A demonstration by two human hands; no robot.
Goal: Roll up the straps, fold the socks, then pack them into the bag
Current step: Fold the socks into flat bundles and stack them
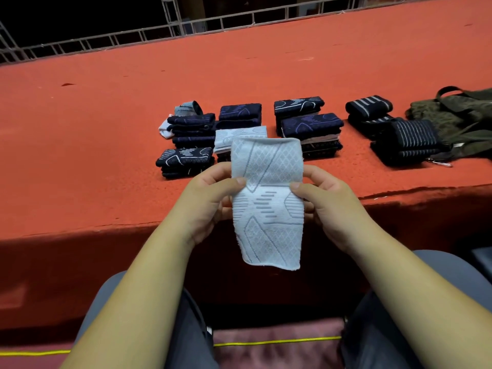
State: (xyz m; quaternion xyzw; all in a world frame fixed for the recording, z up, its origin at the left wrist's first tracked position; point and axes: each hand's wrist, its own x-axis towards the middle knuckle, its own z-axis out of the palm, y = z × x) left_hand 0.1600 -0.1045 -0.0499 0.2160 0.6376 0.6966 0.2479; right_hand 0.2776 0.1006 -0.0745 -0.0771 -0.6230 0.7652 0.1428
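Both hands [266, 206] pinch a white sock [267, 203] above the red table [106, 129].

Likely a dim event hall: a long worktop [106, 129] covered in orange-red felt cloth, with grey metal truss frames [170, 20] behind.

1. A red-covered table [106, 115] spans the frame.
2. At centre lie stacks of folded dark socks [310, 125], with one folded white sock [239, 134] among them.
3. To their right lie rolled striped straps [368, 105].
4. At the right edge, just beside the straps, lies a green bag [458, 115].
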